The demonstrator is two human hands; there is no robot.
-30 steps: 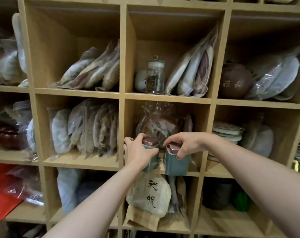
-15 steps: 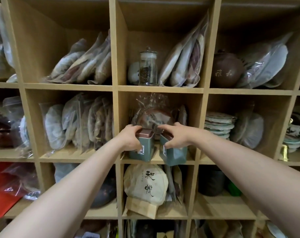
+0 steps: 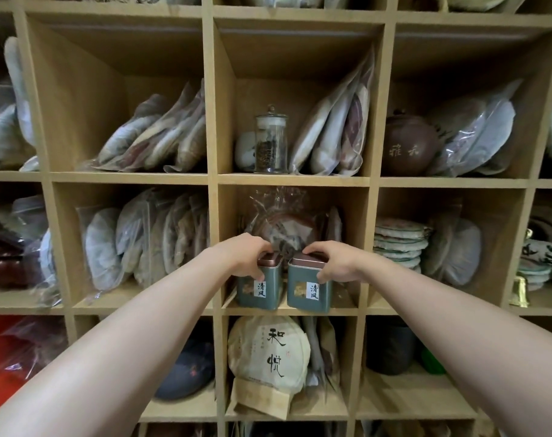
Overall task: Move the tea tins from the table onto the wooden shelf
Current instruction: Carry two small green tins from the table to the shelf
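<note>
Wooden shelf (image 3: 292, 179) fills the view, a grid of cubbies crowded with bagged tea cakes. Left cubby of the middle row: upright bagged cakes (image 3: 148, 241) packed close, not involved. Centre cubby: both tea tins stand upright at the front lip of its board, side by side with only a narrow gap. Left hand (image 3: 243, 257) is curled over the copper lid of the left tin (image 3: 259, 290), fingers wrapped down its sides; right hand (image 3: 334, 263) grips the right tin (image 3: 309, 293) the same way, thumb on the front face near the label. Both tins appear seated on the board, though their front bottom edges sit almost flush with the lip. Behind them, a crinkled cellophane-wrapped bundle (image 3: 284, 222) takes up most of the cubby depth. Risks, as judged: (1) tins left this far forward could tip off the lip on release, since the bundle behind blocks a deeper push; (2) pushing harder may crush or shove the bundle, which could spring back and nudge a tin outward; (3) gripping by the lids means a loose lid could lift off as a hand withdraws. Right cubby: stacked cakes (image 3: 397, 244), well apart, no hazard.
</note>
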